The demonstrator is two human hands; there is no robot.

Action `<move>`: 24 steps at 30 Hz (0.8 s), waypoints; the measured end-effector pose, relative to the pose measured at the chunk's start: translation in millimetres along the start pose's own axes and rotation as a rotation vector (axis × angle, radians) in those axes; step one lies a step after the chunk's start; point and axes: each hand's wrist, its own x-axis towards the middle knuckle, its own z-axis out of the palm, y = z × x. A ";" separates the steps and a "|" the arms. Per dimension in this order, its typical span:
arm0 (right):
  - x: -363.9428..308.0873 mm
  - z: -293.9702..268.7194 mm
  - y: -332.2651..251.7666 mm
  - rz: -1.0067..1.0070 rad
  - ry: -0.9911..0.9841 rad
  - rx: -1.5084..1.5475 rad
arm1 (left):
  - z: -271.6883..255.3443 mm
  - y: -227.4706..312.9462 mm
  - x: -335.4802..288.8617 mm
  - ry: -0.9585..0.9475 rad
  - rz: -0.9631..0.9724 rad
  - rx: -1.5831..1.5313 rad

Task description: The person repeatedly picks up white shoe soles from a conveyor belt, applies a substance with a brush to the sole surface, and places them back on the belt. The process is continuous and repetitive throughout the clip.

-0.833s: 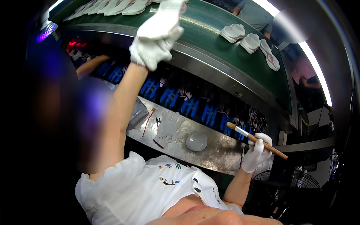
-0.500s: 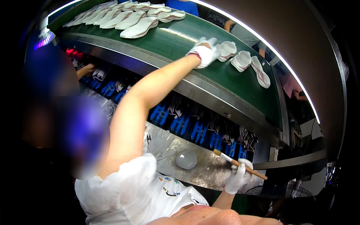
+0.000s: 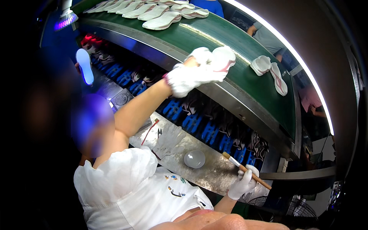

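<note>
- Left hand (image 3: 186, 78), in a white glove, stretched up and out to the green conveyor belt (image 3: 230, 42); fingers grasping a white shoe sole (image 3: 222, 61) with a pinkish-red edge, at the belt's near side just above its steel rim
- Right hand (image 3: 242, 184), also white-gloved, low at the right over the metal workbench (image 3: 214, 174); fingers clenched around the wooden handle of a small brush (image 3: 245, 170), bristle end pointing up and left, handle end down and right
- Small round bowl (image 3: 194, 158) on the workbench, just left of the brush tip, apart from it
- Spare white glove (image 3: 168, 141) lying flat on the workbench left of the bowl; thin red-handled tool (image 3: 149, 131) beside it, further left
- Pair of white soles (image 3: 270, 73) further right on the belt, well apart from the held one; row of more white soles (image 3: 153, 15) at the belt's far upper left
- Rack of blue holders (image 3: 199, 124) with dark shoe uppers under the belt, between it and the workbench
- Single sole (image 3: 84, 66) glowing blue-white at the left, under a purple lamp (image 3: 66, 18)
- Floor fan (image 3: 285, 211) at lower right, below the bench edge
- Other people partly visible beyond the belt, upper right; too blurred to tell more
</note>
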 end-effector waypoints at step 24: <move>14.4 30.3 -58.5 -0.183 -0.333 -0.093 | 91.9 -28.5 -158.8 -0.217 -0.219 -1.209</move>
